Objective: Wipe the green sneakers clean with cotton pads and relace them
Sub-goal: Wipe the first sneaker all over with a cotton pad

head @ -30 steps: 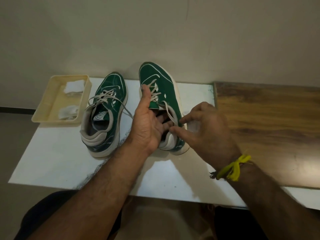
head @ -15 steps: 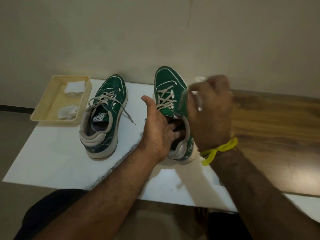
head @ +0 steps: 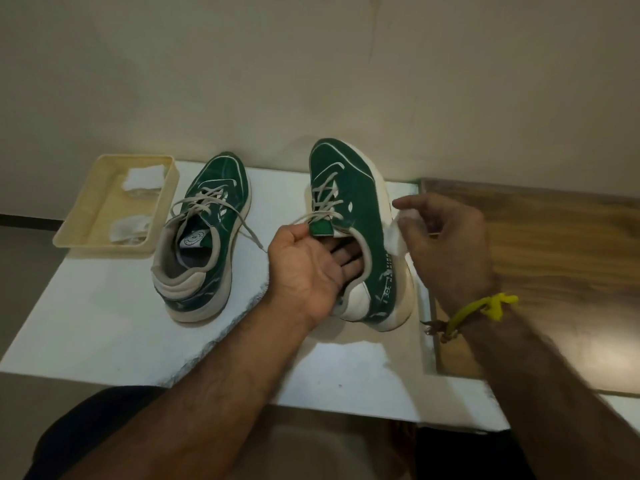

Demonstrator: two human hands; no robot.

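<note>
Head view, the only one. Two green sneakers on the white surface [head: 104, 327]. Left sneaker [head: 204, 237] sits flat near the cream tray [head: 162, 216], laces threaded thru the eyelets but ends loose, one trailing toward the person. Right sneaker [head: 349, 216] is tipped up on its outer side, propped by the left hand [head: 308, 268]: fingers go inside the collar, thumb presses on the tongue top by the upper lace crossing. So that grip is clasped on the shoe, not released.

Right hand [head: 446, 244] is just beside the shoe's outer sidewall w/ a white cotton pad [head: 394, 237] pinched btwn thumb and fingers; the pad touches or nearly touches the white midsole edge, can't tell which. Index finger is stretched out, the rest curled. Yellow band [head: 481, 310] on that wrist.

Progress, as a guess: mid-wipe on the right sneaker's side. Tray holds several pads [head: 143, 178], some look dingy, prob. used. Both shoes have laces in but untied; tidying or relacing them looks left to do. Whether the left sneaker is wiped can't be told.
</note>
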